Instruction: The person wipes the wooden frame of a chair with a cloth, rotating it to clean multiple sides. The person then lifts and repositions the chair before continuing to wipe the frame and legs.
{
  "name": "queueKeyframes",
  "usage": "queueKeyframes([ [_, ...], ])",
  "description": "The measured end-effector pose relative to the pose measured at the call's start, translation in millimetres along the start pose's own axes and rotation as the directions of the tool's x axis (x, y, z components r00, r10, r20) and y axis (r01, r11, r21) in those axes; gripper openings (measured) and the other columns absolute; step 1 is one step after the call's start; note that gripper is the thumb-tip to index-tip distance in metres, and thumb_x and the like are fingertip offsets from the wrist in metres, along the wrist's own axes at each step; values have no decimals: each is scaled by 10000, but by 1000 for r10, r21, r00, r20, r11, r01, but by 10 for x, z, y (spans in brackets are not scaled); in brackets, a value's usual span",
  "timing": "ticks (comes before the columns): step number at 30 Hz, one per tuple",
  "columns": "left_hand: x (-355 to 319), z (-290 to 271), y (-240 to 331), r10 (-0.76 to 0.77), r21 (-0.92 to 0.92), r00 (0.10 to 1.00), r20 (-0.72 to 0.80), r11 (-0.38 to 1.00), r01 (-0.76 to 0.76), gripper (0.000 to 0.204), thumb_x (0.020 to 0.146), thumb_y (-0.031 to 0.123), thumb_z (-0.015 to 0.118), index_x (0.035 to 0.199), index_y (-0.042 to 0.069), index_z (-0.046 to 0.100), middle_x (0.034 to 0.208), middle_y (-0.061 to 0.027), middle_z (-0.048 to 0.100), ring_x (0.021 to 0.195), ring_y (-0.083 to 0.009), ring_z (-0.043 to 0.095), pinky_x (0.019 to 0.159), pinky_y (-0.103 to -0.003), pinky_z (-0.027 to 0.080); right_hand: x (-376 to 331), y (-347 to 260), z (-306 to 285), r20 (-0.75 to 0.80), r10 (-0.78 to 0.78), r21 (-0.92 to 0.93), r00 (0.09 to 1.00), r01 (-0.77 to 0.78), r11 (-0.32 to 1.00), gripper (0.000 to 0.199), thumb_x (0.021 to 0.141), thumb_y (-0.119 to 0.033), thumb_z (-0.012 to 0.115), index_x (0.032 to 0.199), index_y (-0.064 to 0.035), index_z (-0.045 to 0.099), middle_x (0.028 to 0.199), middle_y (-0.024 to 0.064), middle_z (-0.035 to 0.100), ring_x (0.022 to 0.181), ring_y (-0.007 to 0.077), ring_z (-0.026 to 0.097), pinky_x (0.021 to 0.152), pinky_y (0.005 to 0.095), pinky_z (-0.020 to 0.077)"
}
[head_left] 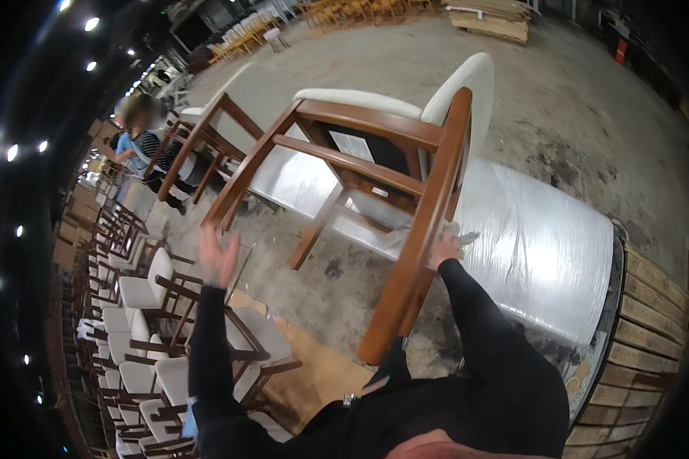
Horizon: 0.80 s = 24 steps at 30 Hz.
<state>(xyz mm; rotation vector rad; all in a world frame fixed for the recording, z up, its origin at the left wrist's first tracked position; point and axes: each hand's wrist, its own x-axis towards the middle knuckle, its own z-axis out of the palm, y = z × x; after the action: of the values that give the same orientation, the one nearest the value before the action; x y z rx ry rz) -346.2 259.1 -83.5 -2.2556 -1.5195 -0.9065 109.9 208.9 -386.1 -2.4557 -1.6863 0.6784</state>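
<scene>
A brown wooden chair [367,128] with a white padded seat and back lies tipped on its side, its underside and legs facing me. It rests on a long platform wrapped in silvery plastic film [532,245]. My left hand [218,256], slightly blurred, is open with fingers spread, just below the end of a chair leg. Beside the chair's near back post, my right hand [442,248] is closed on a crumpled grey cloth [462,236]. Whether that hand also touches the wood cannot be made out.
Another similar chair [226,126] is tipped beyond mine, near a person in a striped top [149,145]. Rows of white-seated chairs [134,325] stand at the left. Wooden slats [639,336] lie at the right, and stacked boards [488,21] at the back.
</scene>
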Motion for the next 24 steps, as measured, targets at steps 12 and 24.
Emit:
queueKeyframes([
  [12, 1414, 726, -1219, -7, -319, 454, 891, 702, 637, 204, 773, 67, 667, 919, -16, 550, 617, -88, 549, 408, -218, 561, 378, -358, 469, -503, -656, -2285, -218, -43, 890, 975, 181, -418, 581, 892, -464, 703, 1297, -63, 587, 1170, 77, 651, 1051, 189, 626, 936, 366, 503],
  [24, 468, -438, 235, -234, -272, 545, 805, 672, 689, 525, 770, 91, 708, 1215, -9, 449, 858, -109, 555, 584, -198, 575, 444, -332, 517, -719, 580, -2918, 42, -199, 939, 979, -106, -327, 225, 869, -242, 707, 1008, -65, 701, 968, 59, 732, 837, 168, 700, 789, 332, 562],
])
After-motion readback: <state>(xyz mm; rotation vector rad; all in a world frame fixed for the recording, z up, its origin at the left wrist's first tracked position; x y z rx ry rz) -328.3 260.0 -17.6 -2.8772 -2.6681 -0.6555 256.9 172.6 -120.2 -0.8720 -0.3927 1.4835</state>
